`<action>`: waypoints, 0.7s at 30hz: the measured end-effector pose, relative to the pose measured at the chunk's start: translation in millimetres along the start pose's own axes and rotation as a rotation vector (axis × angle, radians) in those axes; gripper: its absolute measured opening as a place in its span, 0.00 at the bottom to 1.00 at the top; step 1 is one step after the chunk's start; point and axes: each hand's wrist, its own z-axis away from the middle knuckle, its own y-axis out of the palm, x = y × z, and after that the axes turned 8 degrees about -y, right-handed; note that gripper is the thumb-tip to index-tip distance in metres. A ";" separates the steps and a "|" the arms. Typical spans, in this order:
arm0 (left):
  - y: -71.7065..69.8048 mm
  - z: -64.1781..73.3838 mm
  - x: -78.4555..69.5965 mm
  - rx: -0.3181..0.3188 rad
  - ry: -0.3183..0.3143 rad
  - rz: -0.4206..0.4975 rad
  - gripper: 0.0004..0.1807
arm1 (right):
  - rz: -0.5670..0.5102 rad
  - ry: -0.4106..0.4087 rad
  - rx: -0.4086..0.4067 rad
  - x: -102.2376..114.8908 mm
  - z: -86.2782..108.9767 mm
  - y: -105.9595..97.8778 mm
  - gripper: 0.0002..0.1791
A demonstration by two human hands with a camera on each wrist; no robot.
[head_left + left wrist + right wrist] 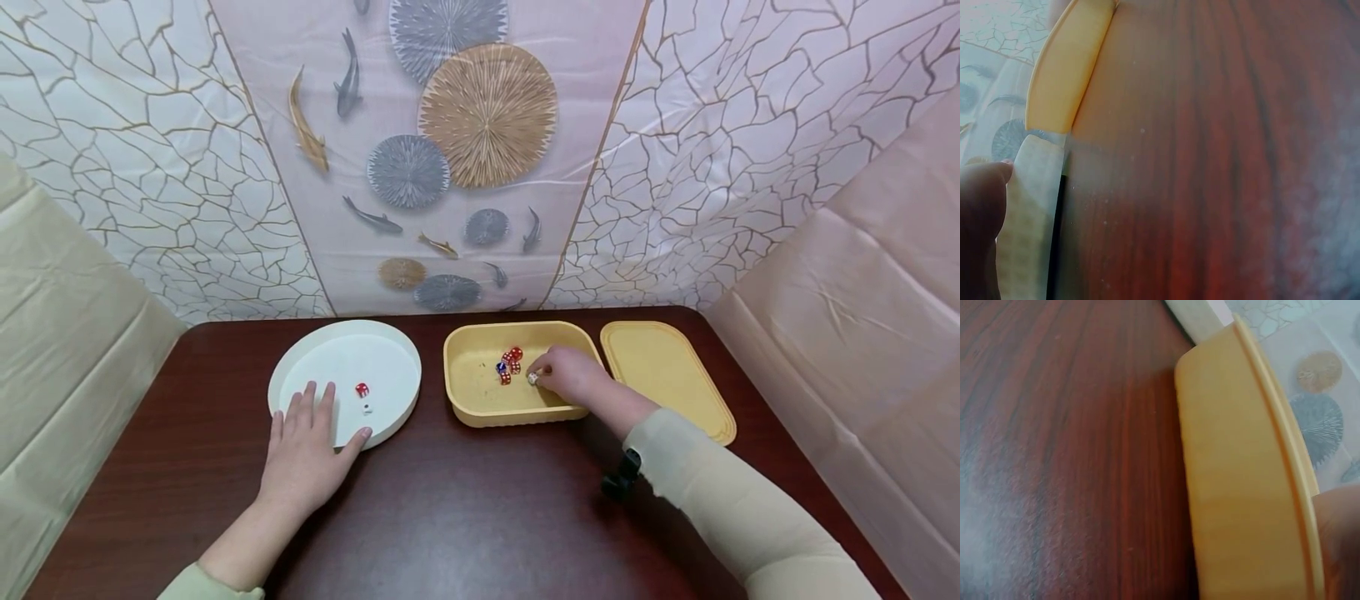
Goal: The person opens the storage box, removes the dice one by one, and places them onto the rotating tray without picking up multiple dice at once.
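On the left, a round white tray [298,354] holds a red die [362,389] and a white die [367,409]. My left hand [303,454] lies at its near rim with fingers spread and straight, thumb on the rim's near right side. Inside a yellow rectangular box [468,400], my right hand [573,375] reaches over the right wall and pinches a white die [532,378] at its fingertips. Just left of those fingertips are several red dice [516,354] and a blue die [502,367]. In the right wrist view, the box wall [1241,456] hides the fingers.
A yellow lid [667,375] lies flat to the right of the box, partly behind the right forearm. The dark red-brown wooden table [450,517] ends at a patterned cloth backdrop [465,250]. Pale cloth walls [840,317] stand at both sides.
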 end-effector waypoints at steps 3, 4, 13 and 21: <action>0.5 -0.4 0.4 0.005 -0.001 0.000 0.50 | -0.045 0.020 -0.021 -0.2 -0.1 -2.2 0.12; 0.5 -0.6 0.4 0.007 -0.002 0.002 0.50 | -0.057 0.023 -0.029 -0.4 -0.4 -2.8 0.12; 1.0 -0.7 0.7 0.005 -0.003 -0.006 0.50 | -0.084 -0.033 -0.106 6.7 -4.6 -8.9 0.13; 1.5 -0.7 1.0 0.002 -0.002 0.008 0.50 | -0.240 -0.032 -0.109 43.7 -17.7 -22.4 0.15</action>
